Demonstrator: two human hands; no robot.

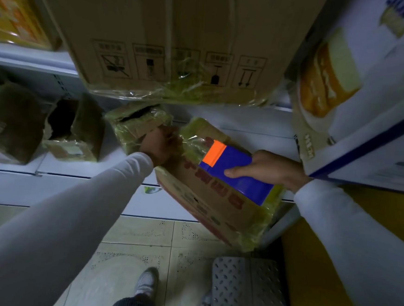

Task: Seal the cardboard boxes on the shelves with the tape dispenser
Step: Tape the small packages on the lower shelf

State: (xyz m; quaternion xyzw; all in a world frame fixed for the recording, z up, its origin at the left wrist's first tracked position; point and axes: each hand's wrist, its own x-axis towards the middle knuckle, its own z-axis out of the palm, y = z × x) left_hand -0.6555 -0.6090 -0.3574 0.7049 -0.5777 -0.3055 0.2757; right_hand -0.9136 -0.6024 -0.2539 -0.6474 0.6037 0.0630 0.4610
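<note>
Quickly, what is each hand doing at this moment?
Left hand: grips the far end of the cardboard box.
Right hand: rests on the blue patch on that box, thumb pressing; fingers hidden.

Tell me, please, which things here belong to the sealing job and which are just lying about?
In use: tilted cardboard box, blue and orange object under right hand, left hand at the box's top.
Lying about: torn boxes, large carton, metal step.

Both arms in pale sleeves reach forward, the left hand (161, 145) stretched toward twelve o'clock with its fingers curled out of sight, the right hand (265, 168) coming in from three o'clock, laid flat, thumb pointing toward nine.
</note>
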